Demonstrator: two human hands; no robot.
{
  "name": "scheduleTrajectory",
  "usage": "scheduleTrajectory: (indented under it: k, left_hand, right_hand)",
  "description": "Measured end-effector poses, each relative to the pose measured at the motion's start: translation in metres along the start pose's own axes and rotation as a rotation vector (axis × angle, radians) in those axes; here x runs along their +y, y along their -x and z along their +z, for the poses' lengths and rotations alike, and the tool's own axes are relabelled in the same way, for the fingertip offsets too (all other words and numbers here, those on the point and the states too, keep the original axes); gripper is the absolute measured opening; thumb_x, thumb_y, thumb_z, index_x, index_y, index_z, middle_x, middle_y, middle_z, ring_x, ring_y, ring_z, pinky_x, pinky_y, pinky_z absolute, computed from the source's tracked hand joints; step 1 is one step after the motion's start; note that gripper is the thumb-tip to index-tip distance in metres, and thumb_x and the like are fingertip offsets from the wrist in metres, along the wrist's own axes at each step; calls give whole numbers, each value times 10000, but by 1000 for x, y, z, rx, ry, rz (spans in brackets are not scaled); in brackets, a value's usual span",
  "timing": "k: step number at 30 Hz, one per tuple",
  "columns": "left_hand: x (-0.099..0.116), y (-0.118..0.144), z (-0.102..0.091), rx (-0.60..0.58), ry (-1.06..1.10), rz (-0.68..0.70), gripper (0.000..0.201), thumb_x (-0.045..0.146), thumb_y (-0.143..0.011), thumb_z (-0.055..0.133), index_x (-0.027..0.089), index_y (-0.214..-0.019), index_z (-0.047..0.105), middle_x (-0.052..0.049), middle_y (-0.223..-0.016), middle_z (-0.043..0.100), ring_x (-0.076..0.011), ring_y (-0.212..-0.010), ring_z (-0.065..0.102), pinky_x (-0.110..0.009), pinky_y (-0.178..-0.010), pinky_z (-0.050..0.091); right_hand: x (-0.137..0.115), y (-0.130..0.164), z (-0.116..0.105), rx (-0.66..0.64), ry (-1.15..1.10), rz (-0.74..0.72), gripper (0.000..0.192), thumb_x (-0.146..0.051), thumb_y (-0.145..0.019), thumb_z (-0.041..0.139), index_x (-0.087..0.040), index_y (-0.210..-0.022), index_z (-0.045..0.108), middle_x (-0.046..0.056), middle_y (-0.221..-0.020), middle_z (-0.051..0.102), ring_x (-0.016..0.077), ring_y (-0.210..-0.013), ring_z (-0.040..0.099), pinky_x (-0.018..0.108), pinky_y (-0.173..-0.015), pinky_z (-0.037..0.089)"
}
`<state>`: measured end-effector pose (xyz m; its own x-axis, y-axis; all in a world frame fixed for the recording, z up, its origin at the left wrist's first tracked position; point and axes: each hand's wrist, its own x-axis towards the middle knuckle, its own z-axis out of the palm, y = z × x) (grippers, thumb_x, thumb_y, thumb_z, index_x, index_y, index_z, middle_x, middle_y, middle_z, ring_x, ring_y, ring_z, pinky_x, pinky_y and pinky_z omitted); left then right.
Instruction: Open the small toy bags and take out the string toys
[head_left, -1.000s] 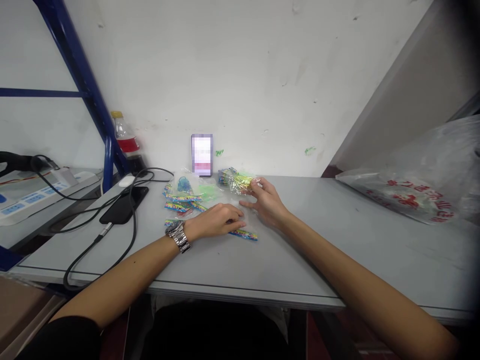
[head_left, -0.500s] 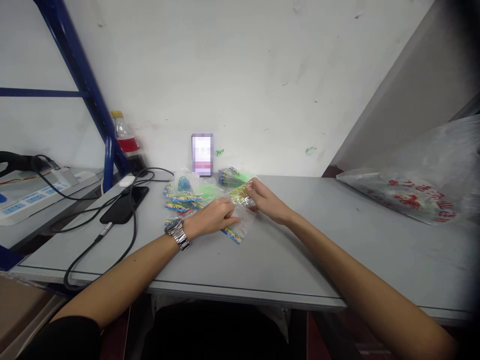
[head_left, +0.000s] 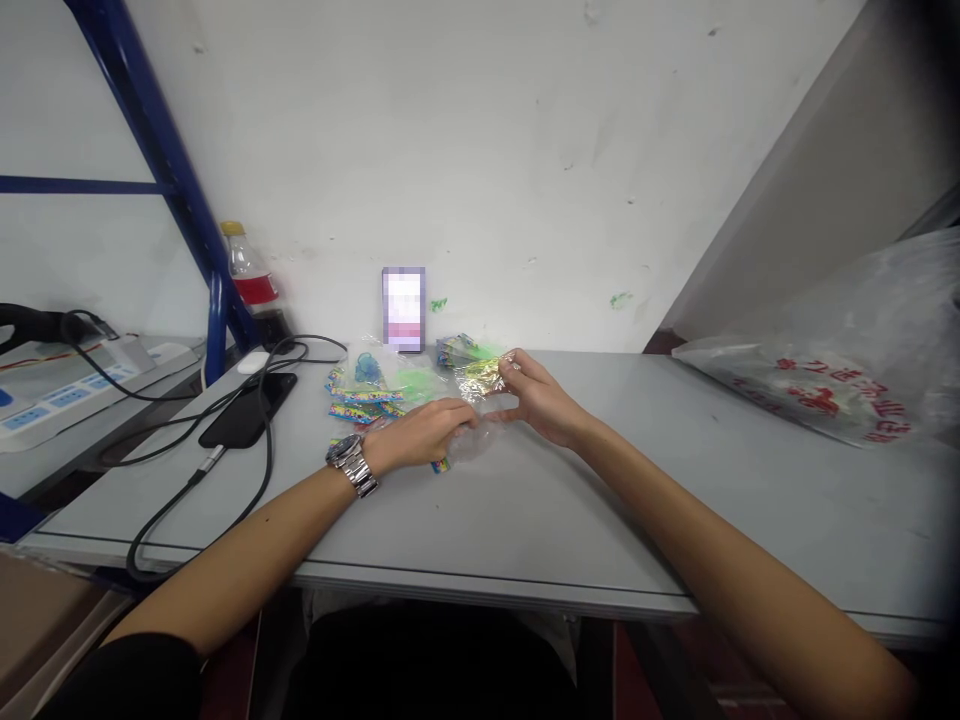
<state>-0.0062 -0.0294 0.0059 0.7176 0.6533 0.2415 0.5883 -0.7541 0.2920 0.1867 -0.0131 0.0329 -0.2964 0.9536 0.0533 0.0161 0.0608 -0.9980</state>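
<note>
My left hand [head_left: 426,430], with a metal watch [head_left: 351,462] at its wrist, has its fingers closed on a small clear plastic bag [head_left: 477,440]. A bit of the bag's colourful printed strip [head_left: 440,466] shows below the fingers. My right hand [head_left: 546,402] pinches a shiny yellow-gold piece of crinkled film [head_left: 478,378] between thumb and fingers, just above the bag. Left of my hands lies a pile of clear packets with colourful strips [head_left: 366,397]. One holds something blue [head_left: 367,367], another something light green [head_left: 418,384]. Behind the gold film sit more packets [head_left: 459,350].
A lit phone [head_left: 404,310] leans on the wall. Farther left lie a dark phone [head_left: 249,410] on a cable [head_left: 268,460], a white case [head_left: 253,362], a bottle [head_left: 253,275] and a power strip [head_left: 56,405]. A large plastic bag [head_left: 840,380] with red print rests at right.
The gold film has spread out and risen slightly with my right hand. The clear bag at my left hand has turned and bunched up, so less of its printed strip shows.
</note>
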Motion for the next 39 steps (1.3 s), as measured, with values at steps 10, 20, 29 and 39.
scheduleTrajectory:
  k: [10,20,29,39]
  left_hand:
    - [8,1,4,25,95,-83,298,472,-930,462,178,-946,512,-86,-1008,582,-227,-970,549,-364,-837,450]
    - [13,1,4,12,166,-163,518,592,-807,579,158,-1036,413,-130,-1070,552,-272,-967,559,-394,-778,459]
    - [15,-1,7,57,203,-177,640,570,-715,682,172,-1118,384,-164,-1195,533,-322,-1070,562,-454,-833,489]
    - [19,-1,7,147,127,-173,711,356,-738,639,166,-1331,295,-169,-1259,546,-324,-1142,564,-467,-902,490]
  right_hand:
    - [-1,3,3,-41,68,-6,317,-509,-835,578,-244,-796,409,29,-909,490,248,-983,565,340,-534,584]
    - [5,3,9,-116,-75,-8,354,-540,-819,602,-246,-801,404,-6,-918,521,198,-950,554,429,-694,591]
    - [3,7,21,-109,-271,-39,385,-505,-779,666,-242,-760,385,-16,-868,525,153,-748,547,405,-670,562]
    - [3,5,19,-87,-442,-85,381,-457,-803,664,-241,-767,353,13,-1084,599,265,-1105,596,486,-758,569]
